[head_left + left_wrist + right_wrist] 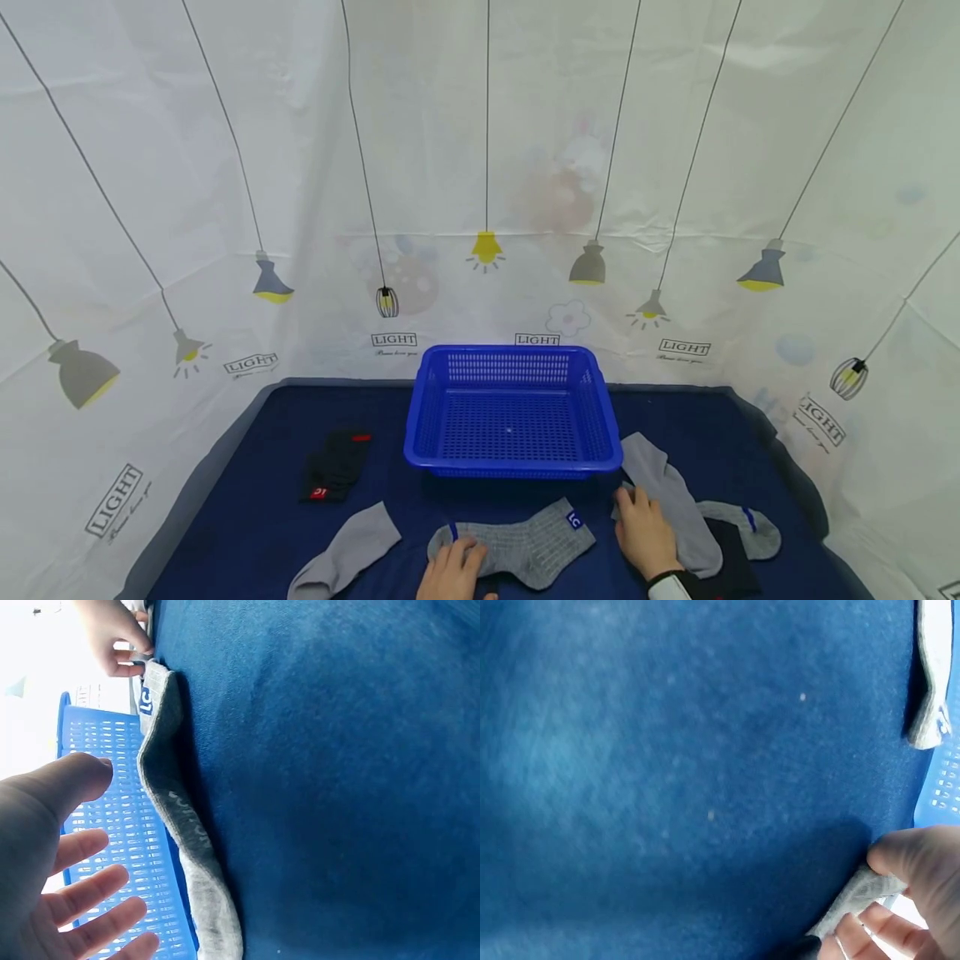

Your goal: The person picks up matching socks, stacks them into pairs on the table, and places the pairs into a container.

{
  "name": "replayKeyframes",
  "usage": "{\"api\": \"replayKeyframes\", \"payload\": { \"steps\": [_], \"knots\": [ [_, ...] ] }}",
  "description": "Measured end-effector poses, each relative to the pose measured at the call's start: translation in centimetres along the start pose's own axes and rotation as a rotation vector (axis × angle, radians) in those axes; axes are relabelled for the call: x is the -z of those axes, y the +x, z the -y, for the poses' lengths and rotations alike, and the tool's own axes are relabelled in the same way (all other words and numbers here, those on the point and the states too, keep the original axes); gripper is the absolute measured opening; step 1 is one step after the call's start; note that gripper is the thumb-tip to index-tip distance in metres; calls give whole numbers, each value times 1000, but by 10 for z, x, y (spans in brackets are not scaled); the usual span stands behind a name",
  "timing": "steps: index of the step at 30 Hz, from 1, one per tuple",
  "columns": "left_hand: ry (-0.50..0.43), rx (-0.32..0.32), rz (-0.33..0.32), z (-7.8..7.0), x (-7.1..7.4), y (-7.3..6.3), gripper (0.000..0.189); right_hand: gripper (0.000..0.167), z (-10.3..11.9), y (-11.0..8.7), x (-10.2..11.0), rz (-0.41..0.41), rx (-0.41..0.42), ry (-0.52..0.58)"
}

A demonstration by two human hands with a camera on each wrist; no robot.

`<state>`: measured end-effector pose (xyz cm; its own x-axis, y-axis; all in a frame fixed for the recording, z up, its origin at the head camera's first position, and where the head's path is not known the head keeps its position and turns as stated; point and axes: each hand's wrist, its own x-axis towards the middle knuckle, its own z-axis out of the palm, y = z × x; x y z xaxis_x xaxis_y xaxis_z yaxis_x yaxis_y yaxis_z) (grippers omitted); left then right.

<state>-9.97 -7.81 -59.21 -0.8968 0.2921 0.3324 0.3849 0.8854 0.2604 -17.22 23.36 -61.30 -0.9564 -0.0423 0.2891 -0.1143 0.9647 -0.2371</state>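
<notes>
A grey ribbed sock point(536, 546) with a blue label lies flat in front of the blue basket. My left hand point(450, 571) is at its toe end; in the left wrist view the fingers point(97, 889) are spread and hold nothing. Off to the right, my right hand point(647, 537) pinches the edge of another grey sock point(862, 892) between thumb and fingers. A plain light grey sock point(675, 508) lies across that spot, hiding much of what is beneath. A grey toe with a blue stripe point(761, 533) and a black sock point(731, 550) stick out from under it.
The blue plastic basket point(513, 467) stands at the back middle of the dark blue cloth point(247, 500). On the left are black socks point(336, 467) with red labels and one light grey sock point(348, 550). White curtains point(480, 125) printed with lamps enclose the table.
</notes>
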Motion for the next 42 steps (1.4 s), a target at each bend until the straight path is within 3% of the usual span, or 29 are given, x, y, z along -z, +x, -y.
{"api": "replayKeyframes", "payload": {
  "steps": [5, 13, 17, 22, 28, 31, 35, 42],
  "knots": [
    [21, -3, -25, 1, -4, 0, 36, 27, -5, 6, -3, -30, 24, 12],
    [-23, 26, 48, 2, -3, 1, 37, 24, -11, 11, 1, -2, 37, 74],
    [-6, 6, 8, 3, -5, -1, 36, 25, -9, 13, 13, -5, 44, 107],
    [10, 0, -37, 3, -9, -1, 35, 26, -9, 19, 34, -74, 70, 91],
    [14, 13, -49, 3, -10, -2, 34, 22, -6, 25, 63, -77, 20, 68],
    [2, 24, -16, 3, -9, -2, 34, 19, -5, 27, 77, -41, -15, 81],
    [-40, 44, 79, 4, -3, 1, 36, 17, -5, 32, 94, -27, -28, 96],
    [-107, 71, 252, 6, 10, 9, 42, 19, -6, 37, 120, -171, 11, 128]
  ]
}}
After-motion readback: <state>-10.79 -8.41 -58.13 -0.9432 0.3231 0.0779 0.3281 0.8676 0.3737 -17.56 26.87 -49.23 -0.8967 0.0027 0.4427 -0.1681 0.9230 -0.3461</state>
